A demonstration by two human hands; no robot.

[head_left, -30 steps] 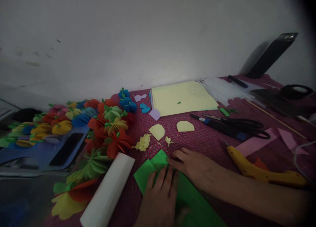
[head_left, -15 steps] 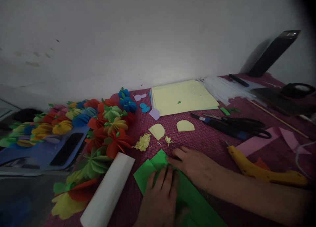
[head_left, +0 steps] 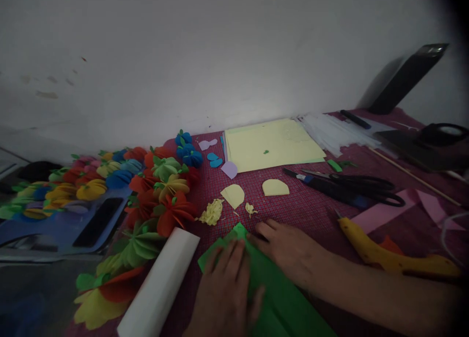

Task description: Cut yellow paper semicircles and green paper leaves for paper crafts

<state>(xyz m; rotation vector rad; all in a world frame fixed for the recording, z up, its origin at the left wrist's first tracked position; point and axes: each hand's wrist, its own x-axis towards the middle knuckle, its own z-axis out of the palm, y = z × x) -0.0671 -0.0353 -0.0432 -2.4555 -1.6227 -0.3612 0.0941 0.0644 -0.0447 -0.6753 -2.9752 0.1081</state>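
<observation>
A folded sheet of green paper point(head_left: 276, 288) lies at the front of the table, its corner pointing away from me. My left hand point(head_left: 223, 288) rests flat on it with the fingers stretched forward, pressing near the folded flap. At the paper's upper right edge, my right hand point(head_left: 289, 249) has its fingers bent and holds the sheet, one fingertip on the fold. The underside of the right hand is hidden. Just beyond the paper lie yellow paper scraps point(head_left: 211, 213) and two rounded pale yellow cutouts, one at the left point(head_left: 233, 195) and one at the right point(head_left: 275, 187).
Paper pumpkins point(head_left: 176, 212) crowd the left side, beside a white roll point(head_left: 161, 283). Behind are yellow sheets point(head_left: 271, 146) and white glue sticks point(head_left: 330, 132). To the right lie black-handled scissors point(head_left: 366, 185), a cutter point(head_left: 330, 188), pink paper strips point(head_left: 384, 212) and a yellow glue gun point(head_left: 388, 259).
My left hand has slid slightly left and toward me across the green paper, its thumb now showing. My right hand stays almost where it was.
</observation>
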